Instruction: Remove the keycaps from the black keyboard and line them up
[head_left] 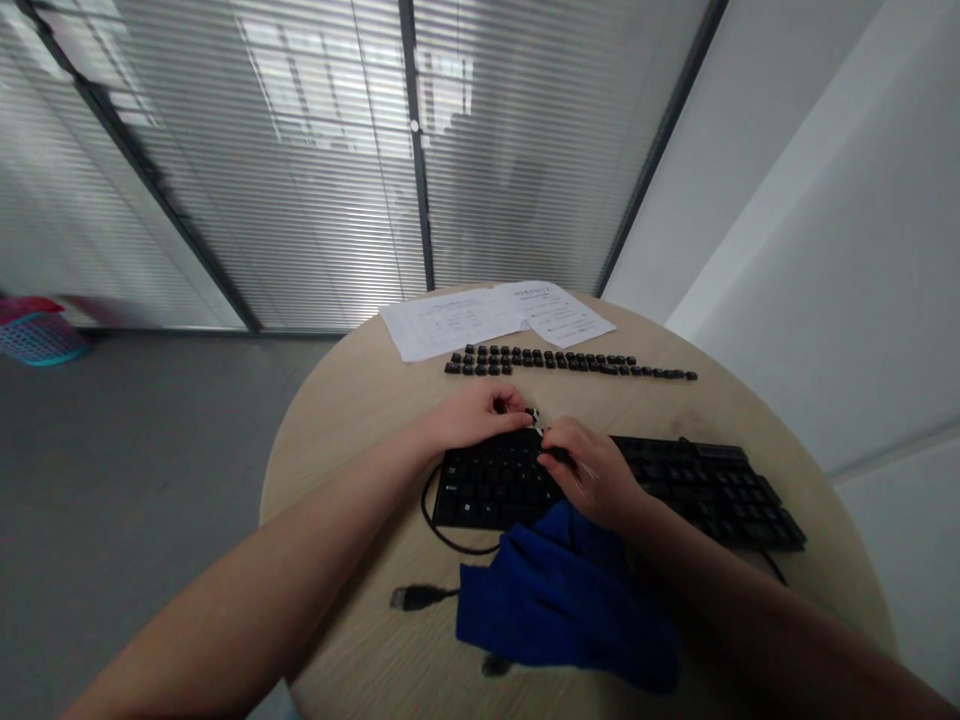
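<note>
- The left hand (484, 412) pinches a small piece (532, 413).
- The right hand (594, 474) curls above the keyboard (480, 492), its hold unclear.
- Loose keys (562, 364) line the far worktop (337, 440).

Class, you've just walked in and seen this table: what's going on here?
A person is working with both hands at a black keyboard. The left hand pinches a small object, too small to make out; the right hand is curled close beside it, its grip unclear. Beyond the keyboard, loose black keycaps lie in rows, with printed sheets behind them. A crumpled blue cloth lies on the near side.
</note>
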